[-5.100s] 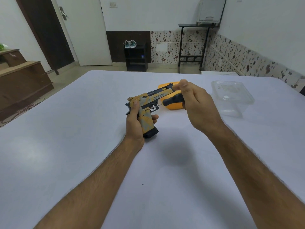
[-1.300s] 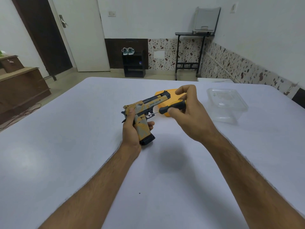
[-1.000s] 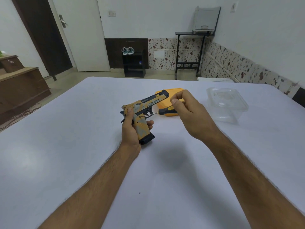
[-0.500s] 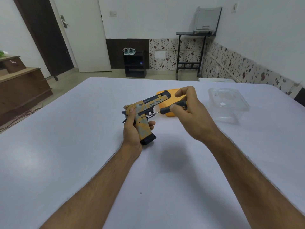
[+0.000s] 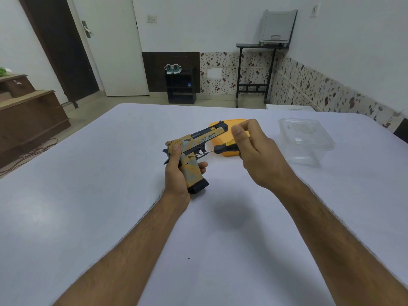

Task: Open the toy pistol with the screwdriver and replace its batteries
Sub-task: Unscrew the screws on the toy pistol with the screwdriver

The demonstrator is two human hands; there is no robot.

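While the left hand [image 5: 176, 173] is holding the toy pistol [image 5: 194, 151], the right hand [image 5: 254, 149] is pinching the screwdriver [image 5: 223, 148], turning a screw; batteries not yet swapped.

Toy pistol [image 5: 199, 141] slide reads "DESERT EAGLE"; smaller line illegible

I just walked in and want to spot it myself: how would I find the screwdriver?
Start at the big white table, then the right hand raised over its middle. That hand pinches the screwdriver, tip set against the toy pistol. Its black-and-yellow handle and thin metal shaft set it apart from the flat orange lid behind.
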